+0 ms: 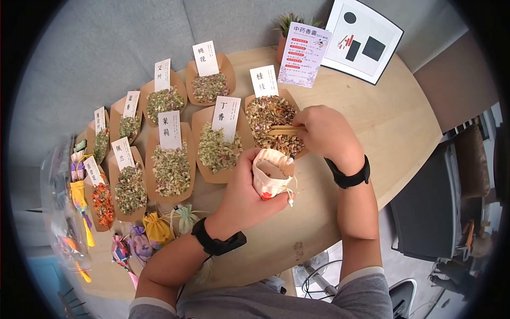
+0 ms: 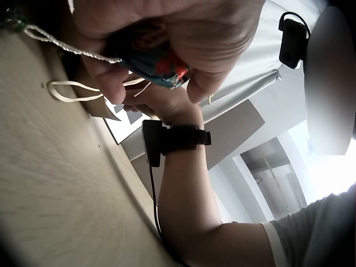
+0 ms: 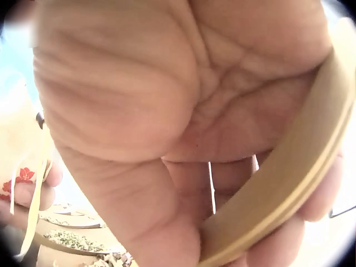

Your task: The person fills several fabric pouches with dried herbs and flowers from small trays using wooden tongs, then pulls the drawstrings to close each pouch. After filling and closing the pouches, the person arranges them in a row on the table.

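My left hand (image 1: 236,194) holds a small cream drawstring pouch (image 1: 271,186) with a red flower print, its mouth facing up and a few dark bits inside. In the left wrist view, fingers and thumb wrap around the shaded pouch (image 2: 161,72), and its cords hang loose. My right hand (image 1: 329,133) grips wooden tongs (image 1: 284,130), whose tips are down among the brown chopped herbs (image 1: 271,111) in a paper tray (image 1: 290,95). In the right wrist view the tongs (image 3: 278,172) curve across the palm, held between thumb and fingers.
More labelled paper trays of dried herbs (image 1: 170,165) stand in two rows to the left. Finished pouches (image 1: 156,228) lie at the front left. A purple card (image 1: 304,56), a potted plant (image 1: 287,24) and a framed picture (image 1: 364,40) stand at the back.
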A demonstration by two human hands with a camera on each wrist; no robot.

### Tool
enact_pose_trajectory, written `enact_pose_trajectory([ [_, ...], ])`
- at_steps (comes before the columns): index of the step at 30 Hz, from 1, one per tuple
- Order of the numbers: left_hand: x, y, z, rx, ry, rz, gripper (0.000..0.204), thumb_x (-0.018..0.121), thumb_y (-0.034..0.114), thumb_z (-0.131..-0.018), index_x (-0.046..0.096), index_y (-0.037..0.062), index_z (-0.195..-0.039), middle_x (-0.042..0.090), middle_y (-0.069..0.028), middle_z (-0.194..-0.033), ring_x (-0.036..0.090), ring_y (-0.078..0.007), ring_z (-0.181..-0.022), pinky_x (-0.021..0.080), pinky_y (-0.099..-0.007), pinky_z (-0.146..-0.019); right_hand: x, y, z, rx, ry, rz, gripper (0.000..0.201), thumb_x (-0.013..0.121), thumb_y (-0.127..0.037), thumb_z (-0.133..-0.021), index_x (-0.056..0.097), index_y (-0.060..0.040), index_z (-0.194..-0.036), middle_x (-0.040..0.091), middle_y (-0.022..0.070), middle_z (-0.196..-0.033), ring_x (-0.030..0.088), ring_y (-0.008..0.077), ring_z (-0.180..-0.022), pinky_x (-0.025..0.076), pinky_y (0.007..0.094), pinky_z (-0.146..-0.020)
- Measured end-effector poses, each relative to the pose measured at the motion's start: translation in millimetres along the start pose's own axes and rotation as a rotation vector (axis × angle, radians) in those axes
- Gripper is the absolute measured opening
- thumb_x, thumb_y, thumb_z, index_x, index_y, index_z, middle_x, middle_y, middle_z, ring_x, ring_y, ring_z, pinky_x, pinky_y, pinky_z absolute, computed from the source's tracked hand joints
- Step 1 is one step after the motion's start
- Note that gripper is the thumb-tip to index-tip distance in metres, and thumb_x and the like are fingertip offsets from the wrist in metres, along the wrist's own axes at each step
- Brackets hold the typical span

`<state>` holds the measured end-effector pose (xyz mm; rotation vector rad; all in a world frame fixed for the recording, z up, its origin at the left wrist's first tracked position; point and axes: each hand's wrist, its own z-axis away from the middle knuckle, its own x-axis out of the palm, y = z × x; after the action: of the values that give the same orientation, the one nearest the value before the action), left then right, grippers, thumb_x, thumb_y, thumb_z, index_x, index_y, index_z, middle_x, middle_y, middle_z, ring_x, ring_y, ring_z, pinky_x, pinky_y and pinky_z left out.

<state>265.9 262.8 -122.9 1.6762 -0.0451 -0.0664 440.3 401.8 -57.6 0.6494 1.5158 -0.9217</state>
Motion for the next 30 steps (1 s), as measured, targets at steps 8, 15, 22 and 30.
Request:
enact_pose_trajectory([
  [8,-2,-3,1,0.019,-0.02,0.023,0.08,0.078,0.0,-0.077,0.031,0.001,-0.142,0.053,-0.0071,-0.124,0.056,-0.0134,-0.111,0.052,-0.0337,-0.093,-11,9,5,-0.037,0.146,-0.069,0.015,0.064,-0.004,-0.077,0.075,-0.0051,-0.088,0.071,0.017,-0.088,0.067,0.0383,-0.085,0.053,0.0475,-0.074],
  [15,-1,-5,1,0.018,-0.004,0.021,0.08,0.077,0.0,-0.078,0.031,0.0005,-0.143,0.053,-0.0075,-0.125,0.056,-0.0142,-0.112,0.052,-0.0342,-0.094,-53,-5,34,-0.109,0.204,-0.239,0.019,0.067,-0.002,-0.078,0.075,-0.0019,-0.095,0.07,0.0168,-0.087,0.067,0.0372,-0.081,0.054,0.043,-0.073],
  [22,0,-4,1,0.019,0.006,0.031,0.082,0.078,0.0,-0.077,0.029,-0.0006,-0.144,0.053,-0.0083,-0.125,0.057,-0.0149,-0.113,0.052,-0.0342,-0.092,-70,-18,61,-0.3,0.101,-0.498,0.028,0.074,0.005,-0.078,0.074,0.0009,-0.106,0.069,0.0168,-0.087,0.066,0.0321,-0.074,0.053,0.0369,-0.067],
  [30,-1,11,4,0.072,0.01,0.036,0.081,0.079,0.001,-0.076,0.032,-0.0009,-0.142,0.054,-0.009,-0.123,0.057,-0.0143,-0.107,0.053,-0.0333,-0.09,-43,10,47,0.041,0.195,-0.473,0.023,0.071,-0.005,-0.083,0.074,0.0009,-0.105,0.07,0.0188,-0.09,0.068,0.034,-0.081,0.053,0.0409,-0.074],
])
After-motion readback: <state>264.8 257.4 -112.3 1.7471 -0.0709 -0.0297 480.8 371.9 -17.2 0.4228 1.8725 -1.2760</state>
